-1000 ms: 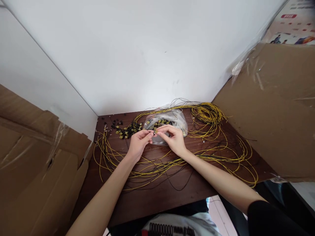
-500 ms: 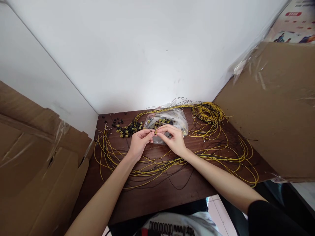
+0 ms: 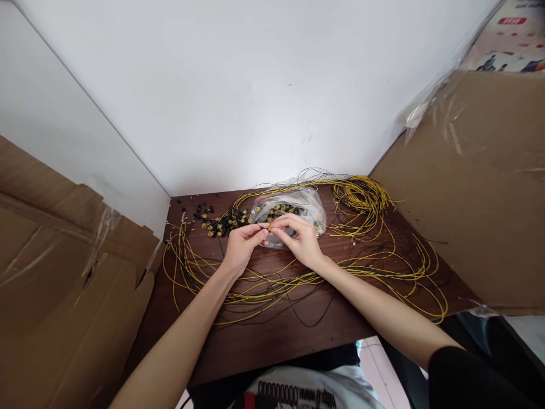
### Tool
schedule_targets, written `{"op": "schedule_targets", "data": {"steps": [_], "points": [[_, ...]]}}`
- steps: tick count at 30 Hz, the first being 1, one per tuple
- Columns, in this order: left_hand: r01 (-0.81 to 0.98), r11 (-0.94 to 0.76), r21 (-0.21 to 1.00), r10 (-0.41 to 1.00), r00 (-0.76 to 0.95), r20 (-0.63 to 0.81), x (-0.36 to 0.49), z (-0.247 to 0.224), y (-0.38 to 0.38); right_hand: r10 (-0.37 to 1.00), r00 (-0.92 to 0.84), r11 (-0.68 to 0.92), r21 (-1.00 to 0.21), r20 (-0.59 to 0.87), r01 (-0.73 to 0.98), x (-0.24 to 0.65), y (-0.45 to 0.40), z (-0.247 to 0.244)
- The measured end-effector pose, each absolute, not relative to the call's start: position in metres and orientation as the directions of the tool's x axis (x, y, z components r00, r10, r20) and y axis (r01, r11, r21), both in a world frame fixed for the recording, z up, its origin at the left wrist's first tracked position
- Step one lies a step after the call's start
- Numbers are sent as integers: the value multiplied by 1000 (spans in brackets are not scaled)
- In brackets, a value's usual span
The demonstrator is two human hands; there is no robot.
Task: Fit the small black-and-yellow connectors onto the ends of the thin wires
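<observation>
My left hand and my right hand meet over the middle of the table, fingertips almost touching. Pinched in the left fingers is a thin black wire. The right thumb and fingers grip a small yellow component against the wire's end; whether the two are joined is too small to tell. Just behind the hands, a clear plastic bag lies open with several yellow and black pieces inside. To the left sits a pile of yellow-ended black connectors, with wires running from it.
Yellow and black wires stretch across the table beneath my forearms. A wire coil lies at the back right. Small black caps are scattered at the back left. Cardboard stands left, more cardboard right, a white wall behind.
Both hands keep their pinch in nearly the same place, with only slight finger movement. The view has shifted very slightly.
</observation>
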State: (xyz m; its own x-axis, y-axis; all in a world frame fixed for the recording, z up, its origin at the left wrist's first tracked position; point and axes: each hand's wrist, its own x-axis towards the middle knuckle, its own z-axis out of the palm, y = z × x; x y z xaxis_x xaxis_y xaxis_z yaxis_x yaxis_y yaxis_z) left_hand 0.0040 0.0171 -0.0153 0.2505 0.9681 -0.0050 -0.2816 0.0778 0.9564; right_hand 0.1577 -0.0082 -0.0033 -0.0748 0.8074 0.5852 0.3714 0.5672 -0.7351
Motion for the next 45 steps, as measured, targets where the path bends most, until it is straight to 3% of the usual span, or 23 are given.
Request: {"op": "schedule_targets", "data": {"steps": [15,22,34,45], "points": [[-242,5,970,965,255,59,2,-23,19,821,-116,557,-738,559,380,155,-6,-9],[-286,75,955,959,285,10,3,-19,17,837,-143,540,-757,528,369,153,-7,-12],[-204,51,978,954,298,12,3,-15,17,796,-79,585,-731,600,350,155,-7,-13],[-257,83,963,955,295,-3,3,-15,15,755,-68,624,-683,652,379,156,-8,-13]]}}
